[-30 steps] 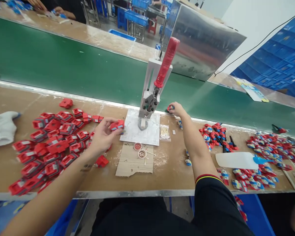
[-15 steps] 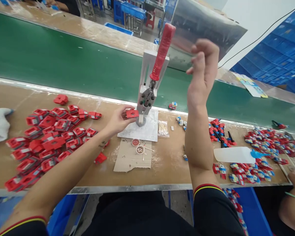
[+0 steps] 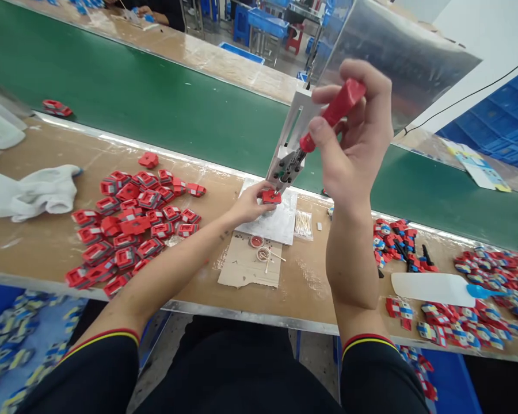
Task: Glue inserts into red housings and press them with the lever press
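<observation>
— Right hand (image 3: 354, 144)?
— Clenched around the red ribbed lever handle (image 3: 333, 112) of the small press (image 3: 291, 150); handle tilted up to the right, glossy plastic grip on a dark metal linkage, pale grey upright frame behind.
— Left hand (image 3: 249, 206)?
— Pinching a small red plastic piece (image 3: 271, 197), boxy and flat-topped, right under the press head, over the white marbled base plate (image 3: 280, 221).
— Around the plate?
— Torn brown cardboard scrap (image 3: 250, 267) just in front, with two little round caps (image 3: 260, 247), one with a reddish inside, and a thin stick. Clear packet of cotton swabs (image 3: 303, 223) beside the plate.
— Left side of the bench?
— Loose heap of red blocky housings (image 3: 133, 224) with grey insets, on scuffed brown tabletop (image 3: 34, 241). Soft white knitted gloves (image 3: 34, 192) farther left.
— Right side?
— Scattered red-and-blue small parts (image 3: 466, 328), a white squeeze bottle (image 3: 434, 287) lying flat, blue nozzle. Smooth green conveyor belt (image 3: 155, 109) behind.
</observation>
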The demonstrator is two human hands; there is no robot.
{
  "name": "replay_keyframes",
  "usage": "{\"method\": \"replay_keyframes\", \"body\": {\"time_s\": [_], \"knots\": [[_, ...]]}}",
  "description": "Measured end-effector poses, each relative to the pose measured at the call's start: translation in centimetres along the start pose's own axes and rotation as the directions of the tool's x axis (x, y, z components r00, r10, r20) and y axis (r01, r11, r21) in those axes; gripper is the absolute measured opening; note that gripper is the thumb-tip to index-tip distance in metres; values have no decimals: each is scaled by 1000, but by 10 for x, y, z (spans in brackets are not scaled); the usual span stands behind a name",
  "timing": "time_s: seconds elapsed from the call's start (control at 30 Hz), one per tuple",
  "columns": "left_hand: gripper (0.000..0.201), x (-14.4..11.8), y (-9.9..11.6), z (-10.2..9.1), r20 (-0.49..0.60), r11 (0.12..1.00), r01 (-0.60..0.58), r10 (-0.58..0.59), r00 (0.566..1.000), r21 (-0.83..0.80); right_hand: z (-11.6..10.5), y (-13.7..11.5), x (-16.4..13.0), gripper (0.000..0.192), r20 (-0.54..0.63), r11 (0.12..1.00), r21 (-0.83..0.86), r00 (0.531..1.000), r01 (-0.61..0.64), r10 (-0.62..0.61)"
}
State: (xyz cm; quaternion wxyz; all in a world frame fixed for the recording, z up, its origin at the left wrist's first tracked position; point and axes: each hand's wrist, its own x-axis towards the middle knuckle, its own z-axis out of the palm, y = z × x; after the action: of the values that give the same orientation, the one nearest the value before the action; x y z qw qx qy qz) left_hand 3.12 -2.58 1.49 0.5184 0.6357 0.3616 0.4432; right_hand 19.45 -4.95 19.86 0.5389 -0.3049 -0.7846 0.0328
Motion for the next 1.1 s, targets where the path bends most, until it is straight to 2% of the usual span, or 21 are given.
{"method": "replay_keyframes", "body": {"time_s": [0.07,0.2,0.37,0.67,0.83,0.93,1.0,1.1], "knots": [[45,4,-6,6,3,998,21,-21,1000,-61,-2,-8,-12,42,18,999,-14,999,52,-51],[46,9,-12,8,-4,995,2,-2,1000,-105,-5,-25,-32,20,86,984,-94,986,149,-141],[42,6,-6,3,10,996,-16,17,1000,-88,-6,-27,-47,24,120,962,-52,958,269,-261],[38,4,-3,7,2,998,-35,35,999,-47,1,-24,-61,30,122,966,-64,963,250,-241],[39,2,-2,5,23,994,-25,28,999,-103,6,-21,-74,25,102,956,-109,960,271,-261],[37,2,-5,6,4,994,-29,29,1000,-106,9,-17,-89,21,122,956,-176,969,235,-215],[38,3,-7,7,-4,995,-31,31,1000,-99,11,-14,-100,21,107,972,-161,982,170,-155],[39,4,-11,9,-21,997,-27,25,999,-77,14,-13,-115,15,-34,997,24,997,-71,72]]}}
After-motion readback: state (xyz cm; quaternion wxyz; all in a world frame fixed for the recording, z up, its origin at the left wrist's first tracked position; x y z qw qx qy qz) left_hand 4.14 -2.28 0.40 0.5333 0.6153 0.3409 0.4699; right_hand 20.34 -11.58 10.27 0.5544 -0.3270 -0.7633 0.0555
